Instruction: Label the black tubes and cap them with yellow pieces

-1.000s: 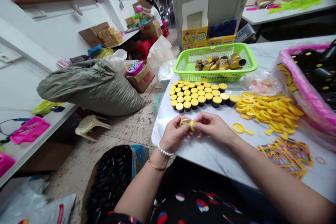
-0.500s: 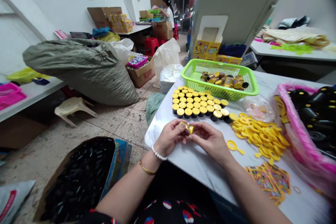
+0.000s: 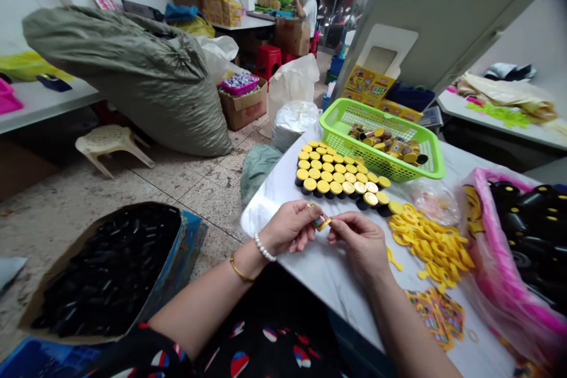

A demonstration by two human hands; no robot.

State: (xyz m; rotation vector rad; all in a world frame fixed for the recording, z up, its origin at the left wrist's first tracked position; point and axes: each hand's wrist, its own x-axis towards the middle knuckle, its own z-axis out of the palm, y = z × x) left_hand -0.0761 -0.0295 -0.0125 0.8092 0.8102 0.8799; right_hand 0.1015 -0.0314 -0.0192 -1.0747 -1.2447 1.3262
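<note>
My left hand pinches a small printed yellow card, curled, between thumb and fingers above the table's front edge. On the card's other side, my right hand has its thumb and finger closed at the card's edge. Just beyond my hands stand rows of black tubs with yellow lids. To the right lies a heap of yellow plastic rings with handles. More flat printed cards are spread nearer me, by my right forearm.
A green basket of wrapped tubs stands behind the rows. At right is a pink-lined box of black parts. A carton of black pieces sits on the floor at left, near a stool. Another person works far back.
The card, rolled into a tube before, now looks more opened out and tilted. My right hand has moved slightly away from my left. The view has shifted.
</note>
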